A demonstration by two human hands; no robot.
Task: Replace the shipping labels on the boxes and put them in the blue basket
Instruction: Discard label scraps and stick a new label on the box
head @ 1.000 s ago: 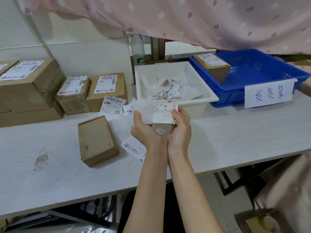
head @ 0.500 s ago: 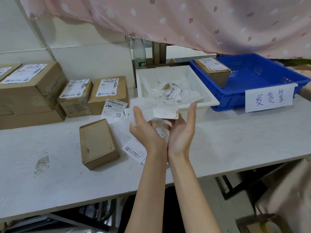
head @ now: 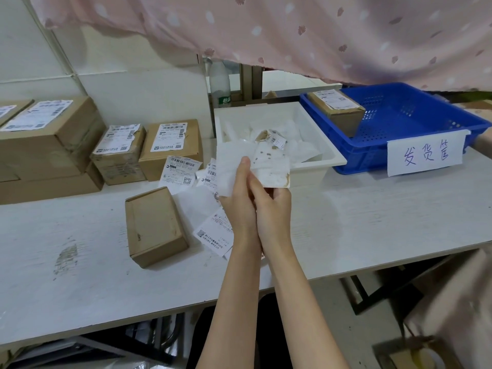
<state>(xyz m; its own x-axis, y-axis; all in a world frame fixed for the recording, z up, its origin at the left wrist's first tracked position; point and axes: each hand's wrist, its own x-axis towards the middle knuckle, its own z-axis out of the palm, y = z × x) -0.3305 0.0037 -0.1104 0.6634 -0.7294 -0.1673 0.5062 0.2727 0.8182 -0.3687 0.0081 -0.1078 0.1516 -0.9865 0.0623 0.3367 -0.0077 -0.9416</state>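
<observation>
Head view: both hands are raised together over the worktop (head: pixel 372 225), just in front of the white bin (head: pixel 330 158). The left hand (head: pixel 241 206) has its fingers curled round a thin white backing sheet (head: pixel 226 166), thumb pressed on its face. The right hand (head: pixel 274 211) pinches the peeled old label (head: pixel 274 169), which is blotched with brown cardboard fibre along one edge; sheet and label overlap.

Both papers look feather-light and limp. The label is likely still tacky on its back, so it may cling to fingers; an edge pinch suits it best. The bare box (head: pixel 154 225) lies flat left of the hands, stripped of any label. It looks light and stiff, and is best gripped across its short sides. Fresh labels (head: pixel 182 173) lie loose between it and the hands.

Further left, labelled boxes (head: pixel 170 145) stand against the wall. The blue basket (head: pixel 415 153) sits at the right, holding one relabelled box (head: pixel 338 110) in its rear corner, with a handwritten sign (head: pixel 426 155) on its front. The worktop is white, scuffed and worn in a patch at left. A pink dotted curtain (head: pixel 292 30) hangs above.
</observation>
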